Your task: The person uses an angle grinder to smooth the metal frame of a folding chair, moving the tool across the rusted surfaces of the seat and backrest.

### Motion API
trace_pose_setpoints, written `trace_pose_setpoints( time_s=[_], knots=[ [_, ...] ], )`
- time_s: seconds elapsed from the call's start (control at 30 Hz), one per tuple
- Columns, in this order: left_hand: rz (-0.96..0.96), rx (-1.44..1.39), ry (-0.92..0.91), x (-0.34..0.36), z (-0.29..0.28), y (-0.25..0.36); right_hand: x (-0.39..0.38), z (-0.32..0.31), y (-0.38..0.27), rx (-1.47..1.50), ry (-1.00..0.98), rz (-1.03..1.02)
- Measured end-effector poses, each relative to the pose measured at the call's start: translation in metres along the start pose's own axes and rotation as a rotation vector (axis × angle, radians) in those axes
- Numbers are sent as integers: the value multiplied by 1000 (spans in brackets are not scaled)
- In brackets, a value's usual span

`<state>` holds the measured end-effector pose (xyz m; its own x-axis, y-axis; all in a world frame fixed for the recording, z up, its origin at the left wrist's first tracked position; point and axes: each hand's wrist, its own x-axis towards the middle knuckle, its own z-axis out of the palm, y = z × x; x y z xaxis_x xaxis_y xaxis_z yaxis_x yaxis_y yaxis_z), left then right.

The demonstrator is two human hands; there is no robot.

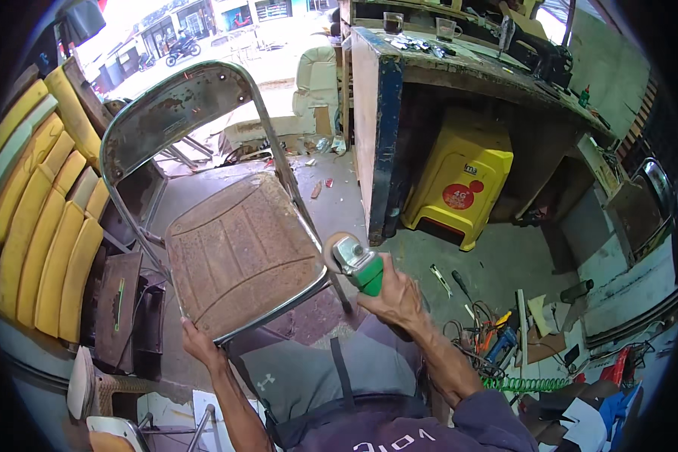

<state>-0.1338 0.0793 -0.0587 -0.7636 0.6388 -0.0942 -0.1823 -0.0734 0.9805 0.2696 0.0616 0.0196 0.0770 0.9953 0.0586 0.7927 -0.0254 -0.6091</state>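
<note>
Pressing green grinder (358,264) w/ right hand (399,297); left hand (197,343) steadies rusty ribbed chair seat (237,252).

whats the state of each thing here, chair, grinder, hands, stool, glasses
chair: rusty, bare metal, no cushion, tilted
grinder: disc at the seat's right rim
left hand: gripping the seat's front edge
right hand: gripping the grinder
yellow stool: upright under the bench
glasses: upright on the bench

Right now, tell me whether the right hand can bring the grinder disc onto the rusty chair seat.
Probably yes: the right hand holds the green grinder right beside the seat's right edge, nothing between them, and the left hand grips the frame.
</note>
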Motion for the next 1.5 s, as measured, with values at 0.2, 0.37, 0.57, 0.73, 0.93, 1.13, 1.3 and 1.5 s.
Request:
trace_pose_setpoints(
  time_s=[0.2, 0.37, 0.57, 0.73, 0.93, 1.13, 1.3, 1.5],
  knots=[
    [9, -53, 0, 2, -2, -6, 10, -19, -22, -108, 24, -46],
    [49, 36, 12, 14, -8, -13, -11, -11, -38, -134, -37, -97],
    [-94, -227, -90, 8, -12, -14, -58, 37, -73, -65, -59, -260],
    [-259, -517, -205, -29, -13, -10, -74, 62, -78, 12, -36, -274],
    [-307, -666, -304, -97, 18, -18, -61, 56, -21, -13, 225, -59],
    [-161, -594, -417, -90, 23, 15, -74, 59, -40, 61, 238, -195],
    [-172, -624, -462, -82, 23, 20, -60, 65, -68, 121, 304, -203],
    [-209, -668, -428, -87, 42, 31, -64, 73, -67, 93, 360, -313]
  ],
)
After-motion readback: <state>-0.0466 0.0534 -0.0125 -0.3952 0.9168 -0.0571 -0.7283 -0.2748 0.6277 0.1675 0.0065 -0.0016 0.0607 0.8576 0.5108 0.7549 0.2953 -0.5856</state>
